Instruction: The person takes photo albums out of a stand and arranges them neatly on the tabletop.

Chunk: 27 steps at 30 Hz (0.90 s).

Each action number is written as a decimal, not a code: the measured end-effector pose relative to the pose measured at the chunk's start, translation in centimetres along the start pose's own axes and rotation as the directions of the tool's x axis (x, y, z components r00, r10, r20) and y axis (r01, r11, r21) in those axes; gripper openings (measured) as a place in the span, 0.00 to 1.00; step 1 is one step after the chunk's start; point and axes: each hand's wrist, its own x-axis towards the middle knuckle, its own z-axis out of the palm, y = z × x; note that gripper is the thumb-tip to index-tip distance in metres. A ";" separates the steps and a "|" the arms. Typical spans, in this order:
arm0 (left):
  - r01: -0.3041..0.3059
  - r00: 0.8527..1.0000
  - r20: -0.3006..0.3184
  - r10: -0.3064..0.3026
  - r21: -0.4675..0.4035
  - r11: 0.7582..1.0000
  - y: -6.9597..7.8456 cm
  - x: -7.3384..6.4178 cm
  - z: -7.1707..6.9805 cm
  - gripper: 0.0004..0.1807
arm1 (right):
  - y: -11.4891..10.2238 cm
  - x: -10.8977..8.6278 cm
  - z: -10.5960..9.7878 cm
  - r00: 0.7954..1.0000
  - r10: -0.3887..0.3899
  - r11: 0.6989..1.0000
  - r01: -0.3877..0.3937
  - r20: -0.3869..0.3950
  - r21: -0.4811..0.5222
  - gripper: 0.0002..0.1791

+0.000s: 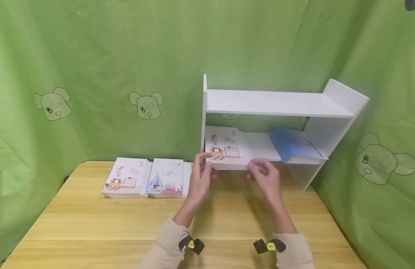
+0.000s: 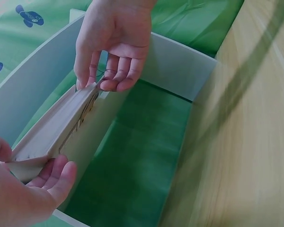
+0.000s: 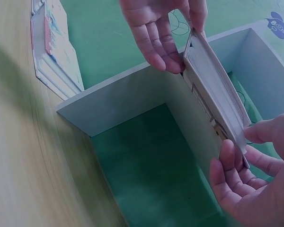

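Both hands hold a thick white book (image 1: pixel 227 147) by its near corners, thumbs above and fingers curled beneath. Its cover shows a yellow armchair and a grid cabinet. My left hand (image 1: pixel 198 181) pinches the left corner, and my right hand (image 1: pixel 268 178) pinches the right one. The book lies at the left end of the lower board of a white shelf (image 1: pixel 278 102), its front edge jutting toward me. From the left wrist view, the book's page block (image 2: pixel 57 120) shows between the two hands. A blue-and-white book (image 1: pixel 295 145) sits at the shelf's right end.
Left of the shelf on the wooden table (image 1: pixel 127 228) lie two more illustrated books, one with an armchair cover (image 1: pixel 127 175) and one with a tent cover (image 1: pixel 165 177). White side panels (image 1: pixel 331 130) bound the shelf. A green curtain (image 1: pixel 103 48) hangs behind.
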 end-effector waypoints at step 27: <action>-0.019 0.998 0.059 0.021 -0.041 0.999 -1.7 -0.9 -0.8 0.16 | 0.7 0.8 0.2 0.997 -0.013 0.996 0.006 -0.080 -0.086 0.25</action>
